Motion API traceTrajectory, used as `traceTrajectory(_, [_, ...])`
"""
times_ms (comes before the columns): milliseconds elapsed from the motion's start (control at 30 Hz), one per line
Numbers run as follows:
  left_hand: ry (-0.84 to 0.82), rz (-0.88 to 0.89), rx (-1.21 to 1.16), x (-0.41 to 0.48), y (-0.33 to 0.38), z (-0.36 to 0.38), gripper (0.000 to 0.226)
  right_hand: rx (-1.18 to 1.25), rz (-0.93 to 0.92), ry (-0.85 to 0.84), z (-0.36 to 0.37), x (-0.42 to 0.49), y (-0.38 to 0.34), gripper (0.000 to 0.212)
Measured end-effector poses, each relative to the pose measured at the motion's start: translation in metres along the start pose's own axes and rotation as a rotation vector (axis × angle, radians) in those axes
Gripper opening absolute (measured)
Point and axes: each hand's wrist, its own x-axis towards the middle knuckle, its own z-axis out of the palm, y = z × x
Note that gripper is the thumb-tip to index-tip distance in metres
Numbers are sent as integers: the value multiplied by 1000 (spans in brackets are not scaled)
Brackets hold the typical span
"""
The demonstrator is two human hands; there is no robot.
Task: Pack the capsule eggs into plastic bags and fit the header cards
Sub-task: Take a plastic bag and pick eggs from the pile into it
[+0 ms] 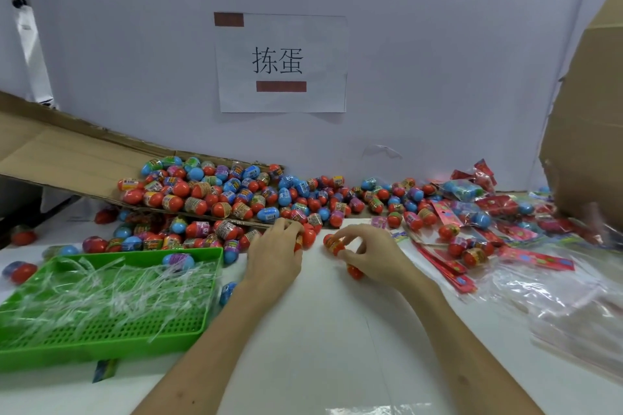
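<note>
A big heap of red and blue capsule eggs (236, 195) lies along the back of the white table. My left hand (274, 253) reaches into the heap's front edge, its fingers curled round a red egg (308, 235). My right hand (372, 254) pinches a red egg (333, 244) at its fingertips, and a second red egg (354, 271) shows under its palm. Red header cards (448, 266) lie in a stack to the right. Clear plastic bags (573, 307) are piled at the far right.
A green mesh tray (101, 330) with clear plastic strips sits at the left. A flattened cardboard sheet (67, 155) props up part of the egg heap. Packed bags of eggs (468, 190) lie at the back right beside a cardboard box (586, 131). A paper sign (281, 62) hangs on the wall.
</note>
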Motion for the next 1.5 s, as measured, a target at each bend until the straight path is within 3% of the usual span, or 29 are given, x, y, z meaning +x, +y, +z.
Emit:
traceTrajectory(133, [-23,107,-138,-2,5,1,36,100,-44,144,16,-3,-8,4])
traceTrajectory(300, [-27,140,-272,-7,22,7,49,241,-96,320,8,3,-15,18])
traceTrajectory(433, [-107,229,-123,-11,25,12,67,83,122,554,-22,3,11,27])
traceTrajectory(533, [-116,289,-101,-14,25,13,57,-130,461,429,-34,-2,44,31])
traceTrajectory(600, [-121,306,-131,-14,24,12,52,-222,565,355,-35,-5,56,23])
traceTrajectory(767, [-148,339,-144,-14,25,11,51,-121,544,547,-35,-2,57,13])
traceTrajectory(1067, [-101,334,-183,-13,22,17,50,-130,542,604,-37,2,61,19])
traceTrajectory(1233, [-104,276,-155,-11,18,16,50,-273,689,385,-36,1,74,62])
traceTrajectory(1500, [-145,260,-137,-11,19,14,49,-96,667,538,-38,-1,77,26])
